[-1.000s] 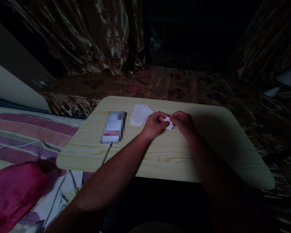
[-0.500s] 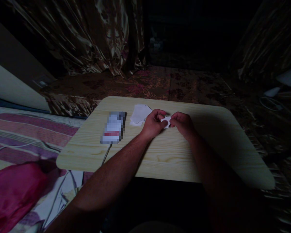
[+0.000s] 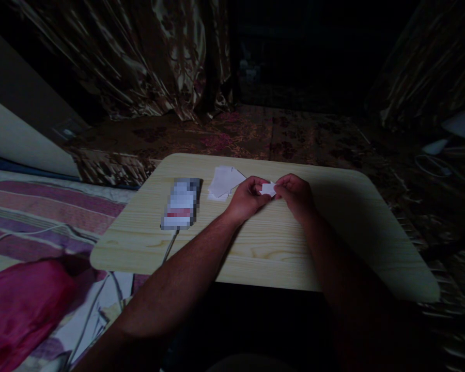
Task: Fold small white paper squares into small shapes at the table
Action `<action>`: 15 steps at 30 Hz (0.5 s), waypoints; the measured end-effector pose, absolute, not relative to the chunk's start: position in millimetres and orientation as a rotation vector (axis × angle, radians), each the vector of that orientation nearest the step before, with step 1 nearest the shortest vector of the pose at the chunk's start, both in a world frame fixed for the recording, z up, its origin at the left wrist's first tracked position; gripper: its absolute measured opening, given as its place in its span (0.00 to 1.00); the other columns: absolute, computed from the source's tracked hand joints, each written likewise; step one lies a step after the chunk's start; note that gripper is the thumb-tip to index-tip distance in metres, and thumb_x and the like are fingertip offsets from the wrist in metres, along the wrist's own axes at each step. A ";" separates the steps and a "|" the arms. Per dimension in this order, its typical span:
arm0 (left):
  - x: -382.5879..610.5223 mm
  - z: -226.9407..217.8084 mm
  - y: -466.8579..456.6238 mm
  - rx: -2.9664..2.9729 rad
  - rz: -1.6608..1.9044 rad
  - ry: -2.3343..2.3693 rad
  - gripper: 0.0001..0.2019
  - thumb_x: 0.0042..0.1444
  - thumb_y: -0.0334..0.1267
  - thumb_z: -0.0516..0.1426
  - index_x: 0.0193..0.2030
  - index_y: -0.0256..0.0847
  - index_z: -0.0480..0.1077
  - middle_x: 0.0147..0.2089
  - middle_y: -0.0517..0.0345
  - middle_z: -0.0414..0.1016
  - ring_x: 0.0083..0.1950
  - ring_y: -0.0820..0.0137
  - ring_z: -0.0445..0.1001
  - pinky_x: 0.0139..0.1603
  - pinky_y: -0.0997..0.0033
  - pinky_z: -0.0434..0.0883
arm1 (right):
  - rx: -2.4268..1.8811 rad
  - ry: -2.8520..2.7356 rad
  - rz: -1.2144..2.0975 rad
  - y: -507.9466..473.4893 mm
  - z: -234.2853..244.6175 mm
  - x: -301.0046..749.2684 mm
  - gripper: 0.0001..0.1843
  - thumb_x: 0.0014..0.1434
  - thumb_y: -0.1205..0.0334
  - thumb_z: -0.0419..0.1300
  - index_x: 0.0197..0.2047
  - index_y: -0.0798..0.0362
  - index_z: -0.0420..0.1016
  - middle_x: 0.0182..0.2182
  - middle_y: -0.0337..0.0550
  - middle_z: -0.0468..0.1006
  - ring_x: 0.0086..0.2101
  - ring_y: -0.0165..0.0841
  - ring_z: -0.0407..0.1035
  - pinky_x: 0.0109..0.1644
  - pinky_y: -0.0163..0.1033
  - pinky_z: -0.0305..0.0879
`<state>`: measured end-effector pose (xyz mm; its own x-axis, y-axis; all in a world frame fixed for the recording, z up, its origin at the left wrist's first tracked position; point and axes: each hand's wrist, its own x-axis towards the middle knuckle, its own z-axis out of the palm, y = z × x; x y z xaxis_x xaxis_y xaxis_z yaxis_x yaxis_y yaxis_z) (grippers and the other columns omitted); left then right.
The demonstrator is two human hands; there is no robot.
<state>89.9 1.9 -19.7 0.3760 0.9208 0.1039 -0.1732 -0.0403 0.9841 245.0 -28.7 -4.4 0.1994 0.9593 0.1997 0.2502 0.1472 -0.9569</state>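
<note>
A small folded piece of white paper (image 3: 268,189) is held just above the wooden table (image 3: 263,248). My left hand (image 3: 249,197) pinches its left side between thumb and fingers. At its right edge, the thumb and fingertips of my right hand (image 3: 294,194) are closed on the same paper. Just left of my left hand lies a loose stack of white paper sheets (image 3: 225,182), partly covered by that hand. The folds hidden behind my fingers cannot be made out.
A phone-like device (image 3: 181,204), blurred out, lies on the table's left side with a cable (image 3: 171,245) running off the front edge. To the left is a bed with a striped cover (image 3: 58,201) and a pink cloth (image 3: 27,310). Patterned curtains (image 3: 170,57) hang behind.
Both hands have shifted slightly to the right with the paper. The paper has turned between the fingers and now shows a flatter, wider shape.
</note>
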 end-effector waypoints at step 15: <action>87.2 -26.3 4.7 1.498 1.134 0.785 0.10 0.46 0.34 0.61 0.38 0.39 0.73 0.25 0.64 0.66 0.24 0.78 0.61 0.26 0.77 0.57 | -1.324 -1.330 0.842 -26.2 -13.0 242.8 0.09 0.47 0.61 0.62 0.34 0.53 0.74 0.25 0.38 0.76 0.25 0.31 0.70 0.28 0.35 0.65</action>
<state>87.2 4.7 -26.3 0.3350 0.9087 0.2490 -0.0865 -0.2335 0.9685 242.8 -26.2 -13.0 0.1404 0.9726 0.1854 0.2488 0.1466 -0.9574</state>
